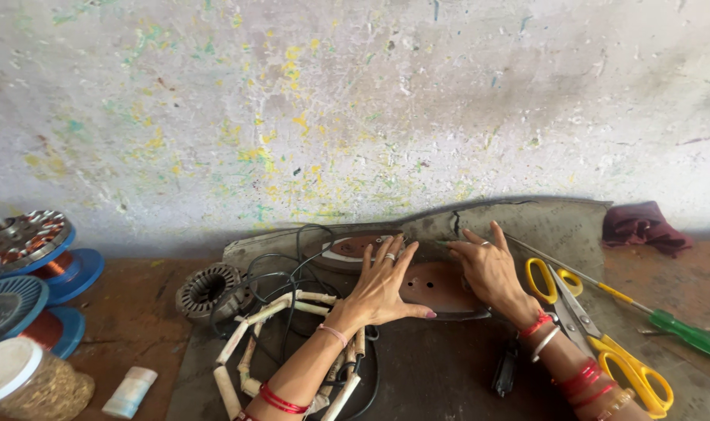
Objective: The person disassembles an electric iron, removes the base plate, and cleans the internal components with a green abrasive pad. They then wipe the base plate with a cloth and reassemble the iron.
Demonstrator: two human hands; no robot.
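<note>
A brown metal iron soleplate (pixel 437 287) lies flat on a dark mat (pixel 448 366). My left hand (pixel 382 284) rests on its left edge with fingers spread, a ring on one finger. On the plate's right edge sits my right hand (pixel 487 269), fingers apart and pressing down. Behind the hands lies the iron's upper body (pixel 347 251), brown with a pale rim. A black cord (pixel 281 273) loops from it over a coil of white ceramic-beaded heating element (pixel 281 343).
Yellow-handled scissors (pixel 596 335) and a green-handled screwdriver (pixel 682 331) lie at the right. A motor stator (pixel 208 290), blue spools of copper wire (pixel 59 269), a jar (pixel 28 382) and a small white tube (pixel 130 392) sit left. A maroon cloth (pixel 643 226) lies against the paint-spattered wall.
</note>
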